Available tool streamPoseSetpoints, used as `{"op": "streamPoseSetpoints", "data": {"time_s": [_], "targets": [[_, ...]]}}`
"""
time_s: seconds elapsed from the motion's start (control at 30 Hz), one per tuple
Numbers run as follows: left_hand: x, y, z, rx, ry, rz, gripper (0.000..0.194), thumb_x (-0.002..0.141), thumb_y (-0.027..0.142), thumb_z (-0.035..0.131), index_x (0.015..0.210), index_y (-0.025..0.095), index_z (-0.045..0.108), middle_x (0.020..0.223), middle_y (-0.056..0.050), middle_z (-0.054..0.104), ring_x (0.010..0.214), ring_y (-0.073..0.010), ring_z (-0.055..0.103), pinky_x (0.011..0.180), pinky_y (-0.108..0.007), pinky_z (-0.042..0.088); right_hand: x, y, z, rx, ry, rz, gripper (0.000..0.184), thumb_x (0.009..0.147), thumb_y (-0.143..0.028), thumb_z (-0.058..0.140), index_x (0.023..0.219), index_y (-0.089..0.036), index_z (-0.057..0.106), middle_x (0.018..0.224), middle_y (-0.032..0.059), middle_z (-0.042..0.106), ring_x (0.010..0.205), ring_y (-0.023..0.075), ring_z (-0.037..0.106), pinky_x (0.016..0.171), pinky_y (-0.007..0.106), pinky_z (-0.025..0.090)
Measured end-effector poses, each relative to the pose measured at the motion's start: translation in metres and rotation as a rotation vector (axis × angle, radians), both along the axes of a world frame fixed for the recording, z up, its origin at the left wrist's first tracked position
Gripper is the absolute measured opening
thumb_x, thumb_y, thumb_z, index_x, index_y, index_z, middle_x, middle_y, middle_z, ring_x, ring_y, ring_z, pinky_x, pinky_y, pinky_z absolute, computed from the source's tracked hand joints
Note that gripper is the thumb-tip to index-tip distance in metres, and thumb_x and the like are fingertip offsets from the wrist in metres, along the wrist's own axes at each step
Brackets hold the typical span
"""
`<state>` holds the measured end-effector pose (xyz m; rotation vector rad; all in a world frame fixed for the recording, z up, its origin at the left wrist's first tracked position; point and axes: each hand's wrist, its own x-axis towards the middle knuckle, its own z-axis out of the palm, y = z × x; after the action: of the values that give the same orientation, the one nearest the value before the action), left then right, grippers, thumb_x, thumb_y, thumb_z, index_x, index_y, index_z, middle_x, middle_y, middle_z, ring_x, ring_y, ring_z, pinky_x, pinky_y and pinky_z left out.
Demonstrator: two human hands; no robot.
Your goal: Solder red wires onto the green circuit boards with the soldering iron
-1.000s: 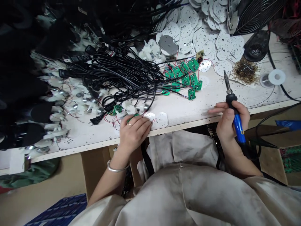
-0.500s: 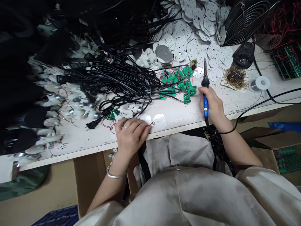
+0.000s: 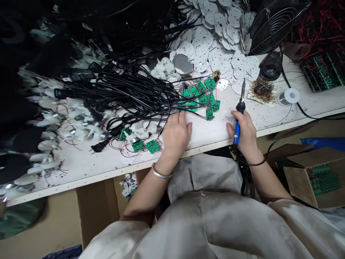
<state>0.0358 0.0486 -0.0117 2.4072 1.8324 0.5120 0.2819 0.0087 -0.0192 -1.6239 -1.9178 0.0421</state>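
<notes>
My right hand (image 3: pixel 245 135) is wrapped round a soldering iron (image 3: pixel 237 133) with a blue handle, its metal tip pointing up and away from me. My left hand (image 3: pixel 175 135) lies palm down near the table's front edge, fingers stretched forward and thumb apart. Its fingertips reach the black cables (image 3: pixel 145 91) and the cluster of green circuit boards (image 3: pixel 209 113); whatever lies under the palm is hidden. Left of that hand are a loose green board (image 3: pixel 152 146), a second green board (image 3: pixel 138 145) and a white plastic gear motor (image 3: pixel 141 131) with thin red wires.
White octagonal plates (image 3: pixel 226 32) are heaped at the back. A solder spool (image 3: pixel 291 96), a soldering-iron stand (image 3: pixel 271 66) and a tip-cleaning pad (image 3: pixel 261 90) stand to the right. More white motors (image 3: pixel 78 122) crowd the left. The iron's cord (image 3: pixel 280 133) loops along the front edge.
My left hand has moved right and forward, uncovering two green boards and covering where white plates lay. My right hand, with the soldering iron, has come slightly nearer to me.
</notes>
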Motion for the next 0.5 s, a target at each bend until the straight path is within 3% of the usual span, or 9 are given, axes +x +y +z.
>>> {"op": "streamPoseSetpoints", "data": {"time_s": [0.3,0.5], "targets": [[-0.006,-0.008,-0.005,0.086,-0.052,0.081,0.055,0.089,0.036,0.059,0.138,0.013,0.05,0.141,-0.021,0.053,0.133,-0.0371,0.048,0.11,-0.051,0.039,-0.008,-0.021,-0.004,0.025,0.125,0.112,0.04,0.093,-0.025,0.058,0.132,-0.029,0.049,0.129,0.0109,0.061,0.114,0.0265,0.065,0.09,0.039,0.059],[-0.002,-0.005,0.0,0.047,-0.046,0.087,0.048,0.09,0.037,0.058,0.134,0.018,0.056,0.137,-0.018,0.058,0.129,-0.0373,0.051,0.106,-0.052,0.038,-0.025,-0.025,-0.011,0.004,0.262,0.234,0.038,0.091,-0.022,0.059,0.126,-0.035,0.055,0.116,0.0044,0.067,0.103,0.022,0.069,0.084,0.037,0.061]]}}
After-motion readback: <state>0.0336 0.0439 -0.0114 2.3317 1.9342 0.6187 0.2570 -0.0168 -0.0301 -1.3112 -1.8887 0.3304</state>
